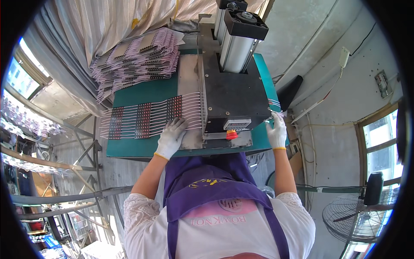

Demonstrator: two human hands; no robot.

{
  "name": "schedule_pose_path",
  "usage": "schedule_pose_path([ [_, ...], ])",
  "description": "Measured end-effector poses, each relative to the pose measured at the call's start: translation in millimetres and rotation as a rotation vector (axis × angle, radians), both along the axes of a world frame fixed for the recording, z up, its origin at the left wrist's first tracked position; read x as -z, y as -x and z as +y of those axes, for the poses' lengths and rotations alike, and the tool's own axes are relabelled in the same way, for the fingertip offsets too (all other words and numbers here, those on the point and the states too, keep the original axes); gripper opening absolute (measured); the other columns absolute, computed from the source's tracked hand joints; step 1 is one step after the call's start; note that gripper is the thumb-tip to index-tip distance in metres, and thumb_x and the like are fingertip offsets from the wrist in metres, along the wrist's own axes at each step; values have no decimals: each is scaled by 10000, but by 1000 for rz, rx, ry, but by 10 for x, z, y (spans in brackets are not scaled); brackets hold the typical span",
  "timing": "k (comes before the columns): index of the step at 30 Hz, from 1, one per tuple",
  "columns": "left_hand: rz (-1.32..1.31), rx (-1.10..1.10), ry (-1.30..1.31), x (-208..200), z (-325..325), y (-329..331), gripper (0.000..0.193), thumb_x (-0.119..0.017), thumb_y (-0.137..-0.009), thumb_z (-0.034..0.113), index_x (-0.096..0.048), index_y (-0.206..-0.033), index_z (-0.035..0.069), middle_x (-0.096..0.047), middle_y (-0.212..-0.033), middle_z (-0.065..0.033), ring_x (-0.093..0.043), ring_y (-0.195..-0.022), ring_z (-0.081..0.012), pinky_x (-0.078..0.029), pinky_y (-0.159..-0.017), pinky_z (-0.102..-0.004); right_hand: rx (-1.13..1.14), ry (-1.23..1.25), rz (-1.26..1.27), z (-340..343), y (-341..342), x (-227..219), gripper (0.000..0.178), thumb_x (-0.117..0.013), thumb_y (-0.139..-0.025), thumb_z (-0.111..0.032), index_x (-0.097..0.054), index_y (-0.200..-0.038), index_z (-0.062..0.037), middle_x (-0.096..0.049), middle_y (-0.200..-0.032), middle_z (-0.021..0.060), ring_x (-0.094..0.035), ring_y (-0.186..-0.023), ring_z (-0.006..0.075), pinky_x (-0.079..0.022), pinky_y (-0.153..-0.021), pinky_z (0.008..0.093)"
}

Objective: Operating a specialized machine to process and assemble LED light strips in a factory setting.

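Note:
Rows of black LED modules [143, 121] joined by pale wires lie across the green table and run under the black press [233, 95]. My left hand [172, 136], in a white glove with greyed fingertips, rests flat on the wires and the modules' near edge, left of the press. More module strings [274, 103] come out on the press's right side. There my right hand [277, 133], also gloved, has its fingers closed at the wire ends, partly hidden by the glove. What lies beneath the press is hidden.
A tall pile of folded module strings [138, 58] lies at the table's [129, 147] back left, by a curtain [82, 39]. Silver cylinders [236, 56] top the press; a red knob [232, 134] sits on its front. A black fan [355, 216] stands at right, metal racks at left.

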State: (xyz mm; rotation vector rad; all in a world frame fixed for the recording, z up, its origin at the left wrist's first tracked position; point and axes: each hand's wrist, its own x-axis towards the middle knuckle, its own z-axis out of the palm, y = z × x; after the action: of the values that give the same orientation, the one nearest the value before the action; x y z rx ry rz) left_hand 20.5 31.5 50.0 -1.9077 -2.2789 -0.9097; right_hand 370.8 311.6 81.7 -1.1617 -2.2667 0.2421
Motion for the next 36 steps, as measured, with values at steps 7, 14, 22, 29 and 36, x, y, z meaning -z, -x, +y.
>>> schedule_pose_path([
  [7, 214, 51, 211, -252, 137, -109, 704, -709, -807, 412, -491, -1366, 44, -462, -1453, -173, -369, -1394, -378, -245, -1161, -557, -419, 123, -338, -884, 241, -286, 682, -861, -619, -202, -603, -1245, -121, -553, -1293, 132, -566, -1103, 363, -488, -953, 438],
  [14, 271, 121, 548, -465, 103, -163, 1264, -830, -511, 609, -302, -1465, -30, -304, -1523, -241, -228, -1455, -403, -152, -1183, -577, -399, 102, -297, -897, 245, -239, 680, -857, -620, -198, -593, -1242, -119, -552, -1301, 123, -560, -1118, 360, -478, -966, 440],
  [22, 273, 148, 468, -341, 118, -136, 1224, -828, -520, 585, -319, -1455, -18, -321, -1509, -236, -257, -1438, -401, -146, -1186, -568, -389, 78, -270, -880, 264, -265, 648, -848, -624, -180, -605, -1221, -108, -566, -1286, 127, -568, -1096, 373, -489, -954, 440],
  [29, 255, 103, 497, -321, 106, -143, 1221, -790, -540, 644, -324, -1448, -26, -310, -1517, -243, -233, -1443, -406, -151, -1174, -565, -64, 178, -462, -381, 525, -229, 580, -700, -751, -61, -553, -1312, -75, -452, -1460, 170, -544, -1225, 355, -499, -974, 430],
  [36, 121, 48, 390, -188, 158, -129, 1102, -594, -730, 725, -363, -1416, -105, -214, -1557, -314, -165, -1466, -451, -92, -1191, -544, -156, -117, -396, 748, 841, 670, 659, -677, -773, -32, -493, -1401, -111, -425, -1480, 162, -493, -1293, 341, -476, -1011, 396],
])
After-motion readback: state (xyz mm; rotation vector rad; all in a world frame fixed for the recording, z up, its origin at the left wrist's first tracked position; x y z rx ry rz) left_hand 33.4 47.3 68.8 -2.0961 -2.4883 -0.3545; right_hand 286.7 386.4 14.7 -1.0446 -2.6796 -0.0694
